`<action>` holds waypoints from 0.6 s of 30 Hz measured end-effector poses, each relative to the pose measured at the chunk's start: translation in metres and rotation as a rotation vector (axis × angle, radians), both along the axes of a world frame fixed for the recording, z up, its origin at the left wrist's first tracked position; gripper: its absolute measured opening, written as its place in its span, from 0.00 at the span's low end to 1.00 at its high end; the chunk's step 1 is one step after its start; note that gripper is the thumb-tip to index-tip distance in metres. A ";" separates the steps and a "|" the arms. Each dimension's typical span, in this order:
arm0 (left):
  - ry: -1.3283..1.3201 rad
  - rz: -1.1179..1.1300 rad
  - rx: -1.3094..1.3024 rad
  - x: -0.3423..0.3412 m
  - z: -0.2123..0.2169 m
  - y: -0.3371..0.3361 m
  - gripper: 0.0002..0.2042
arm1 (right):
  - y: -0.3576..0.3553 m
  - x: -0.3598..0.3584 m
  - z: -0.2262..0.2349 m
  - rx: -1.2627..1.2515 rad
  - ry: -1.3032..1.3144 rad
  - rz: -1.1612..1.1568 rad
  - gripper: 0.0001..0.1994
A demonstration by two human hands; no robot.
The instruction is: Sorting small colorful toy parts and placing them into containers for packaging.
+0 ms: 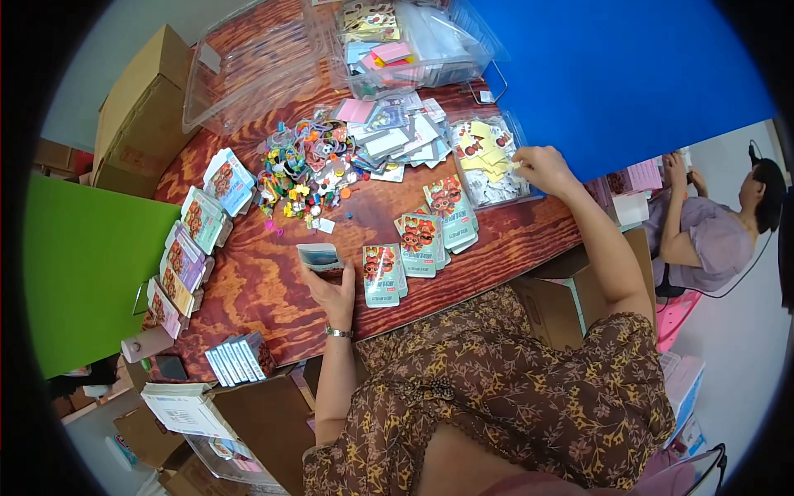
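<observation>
In my left hand (333, 296), fingers and thumb are closed round a small printed card packet (319, 255), held upright over the table. My right hand (546, 169) is over a clear plastic tray (502, 201), its fingertips pinched on a small yellow piece at the tray's right side. Yellow slips (490, 155) and white printed pieces fill that tray. Between my hands are printed packets with red cartoon figures: one stack (381, 277) beside my left hand, another (420, 244) in the middle and a third (455, 217) near the tray.
Small coloured trinkets (306, 169) and loose cards (397, 136) lie heaped beyond my hands. A clear bin (422, 76) stands at the back. More packet stacks (186, 264) line the left edge, near a green panel (95, 273). A co-worker (703, 223) sits beyond the blue panel (612, 74).
</observation>
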State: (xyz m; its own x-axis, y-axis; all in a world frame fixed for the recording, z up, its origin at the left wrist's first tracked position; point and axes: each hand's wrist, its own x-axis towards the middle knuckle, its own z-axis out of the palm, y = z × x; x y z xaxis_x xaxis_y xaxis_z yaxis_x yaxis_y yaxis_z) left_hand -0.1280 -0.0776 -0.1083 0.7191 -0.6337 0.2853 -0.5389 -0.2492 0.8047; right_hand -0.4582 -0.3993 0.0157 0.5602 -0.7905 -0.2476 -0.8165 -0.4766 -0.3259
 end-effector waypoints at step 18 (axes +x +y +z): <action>0.035 0.010 -0.067 0.000 -0.005 0.002 0.37 | 0.003 0.009 -0.031 -0.018 -0.071 0.428 0.08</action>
State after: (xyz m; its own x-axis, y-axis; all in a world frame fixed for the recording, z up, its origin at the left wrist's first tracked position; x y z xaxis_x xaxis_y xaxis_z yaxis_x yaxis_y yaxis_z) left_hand -0.1275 -0.0757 -0.1138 0.7354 -0.6070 0.3012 -0.5076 -0.1991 0.8382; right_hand -0.4493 -0.3968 -0.0152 0.8535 -0.4872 -0.1846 -0.5200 -0.7733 -0.3628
